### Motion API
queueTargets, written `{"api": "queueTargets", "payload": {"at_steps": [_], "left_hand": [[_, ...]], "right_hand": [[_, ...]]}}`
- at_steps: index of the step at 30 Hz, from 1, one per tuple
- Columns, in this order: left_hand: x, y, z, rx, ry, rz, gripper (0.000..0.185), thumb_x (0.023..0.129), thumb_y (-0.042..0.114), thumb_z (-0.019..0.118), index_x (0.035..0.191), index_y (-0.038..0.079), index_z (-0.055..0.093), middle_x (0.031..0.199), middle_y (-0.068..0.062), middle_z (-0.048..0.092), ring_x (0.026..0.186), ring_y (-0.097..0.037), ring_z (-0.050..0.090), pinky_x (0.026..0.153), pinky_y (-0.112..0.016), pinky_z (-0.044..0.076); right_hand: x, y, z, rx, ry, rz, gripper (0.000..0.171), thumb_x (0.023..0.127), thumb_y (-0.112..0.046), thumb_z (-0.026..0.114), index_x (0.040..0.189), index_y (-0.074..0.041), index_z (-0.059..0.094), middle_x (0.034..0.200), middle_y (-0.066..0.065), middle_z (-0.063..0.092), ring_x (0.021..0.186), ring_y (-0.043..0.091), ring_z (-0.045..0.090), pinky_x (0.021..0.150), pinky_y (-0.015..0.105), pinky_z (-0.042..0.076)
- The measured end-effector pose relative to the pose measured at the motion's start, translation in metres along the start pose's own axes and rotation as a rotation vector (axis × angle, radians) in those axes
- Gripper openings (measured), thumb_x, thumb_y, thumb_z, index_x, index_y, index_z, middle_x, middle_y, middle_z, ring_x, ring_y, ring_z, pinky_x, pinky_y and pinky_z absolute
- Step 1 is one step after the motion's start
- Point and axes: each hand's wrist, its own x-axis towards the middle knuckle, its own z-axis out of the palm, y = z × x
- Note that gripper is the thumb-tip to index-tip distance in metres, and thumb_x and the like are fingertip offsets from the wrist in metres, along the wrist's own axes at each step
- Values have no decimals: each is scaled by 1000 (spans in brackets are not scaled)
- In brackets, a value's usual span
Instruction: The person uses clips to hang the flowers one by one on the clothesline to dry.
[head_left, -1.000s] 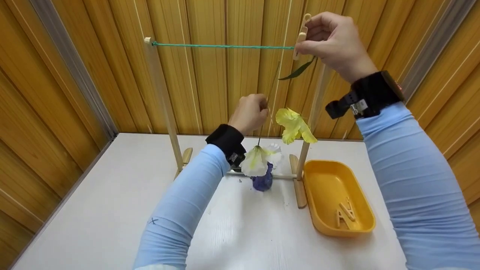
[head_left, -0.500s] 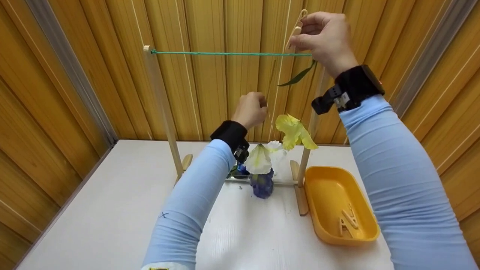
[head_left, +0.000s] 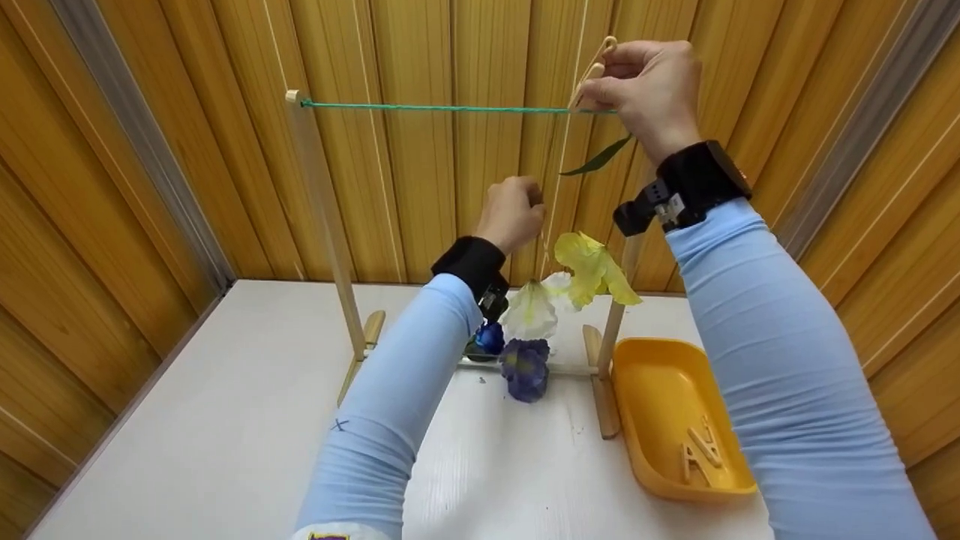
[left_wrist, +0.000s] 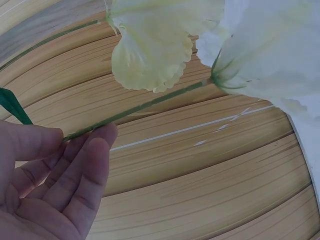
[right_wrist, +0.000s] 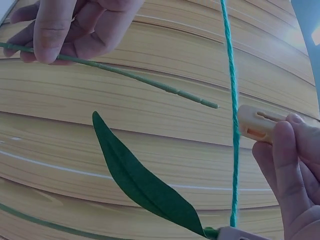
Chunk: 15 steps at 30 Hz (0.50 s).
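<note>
My right hand (head_left: 600,75) pinches a wooden clothespin (head_left: 592,69) at the right end of a green string (head_left: 450,108) stretched across a wooden rack. In the right wrist view the clothespin (right_wrist: 257,125) sits just right of the string (right_wrist: 231,110), and the thin stem's tip (right_wrist: 200,100) ends just left of it. My left hand (head_left: 529,202) pinches that stem (left_wrist: 140,107) lower down. Yellow (head_left: 592,266) and white (head_left: 532,309) flowers hang from it. A green leaf (head_left: 600,157) hangs below my right hand.
The rack's posts (head_left: 322,217) stand on a white table (head_left: 225,420) against a wood-panelled wall. Purple (head_left: 525,369) and blue (head_left: 491,337) flowers lie at the rack's base. A yellow tray (head_left: 649,390) at the right holds wooden clothespins (head_left: 697,450).
My left hand has lifted the stem a little, so the white and yellow flowers hang higher above the purple one. My right hand has stayed at the string's right end with the clothespin.
</note>
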Motion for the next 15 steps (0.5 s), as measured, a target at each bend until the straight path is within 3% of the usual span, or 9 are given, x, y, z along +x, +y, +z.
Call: {"api": "queueTargets", "payload": {"at_steps": [6, 15], "left_hand": [[-2, -1, -3, -12, 1, 13, 14, 101, 5, 59, 104, 0, 71, 104, -13, 73, 92, -22, 66, 77, -30, 52], [-6, 2, -7, -38, -17, 31, 15, 103, 6, 59, 109, 1, 72, 107, -13, 73, 92, -20, 66, 77, -28, 53]], "right_hand": [[-1, 1, 2, 34, 7, 16, 29, 85, 4, 81, 113, 6, 75, 86, 3, 72, 69, 12, 70, 64, 18, 58], [0, 6, 6, 126, -11, 62, 29, 85, 8, 79, 114, 8, 73, 91, 10, 73, 74, 15, 73, 64, 20, 59]]}}
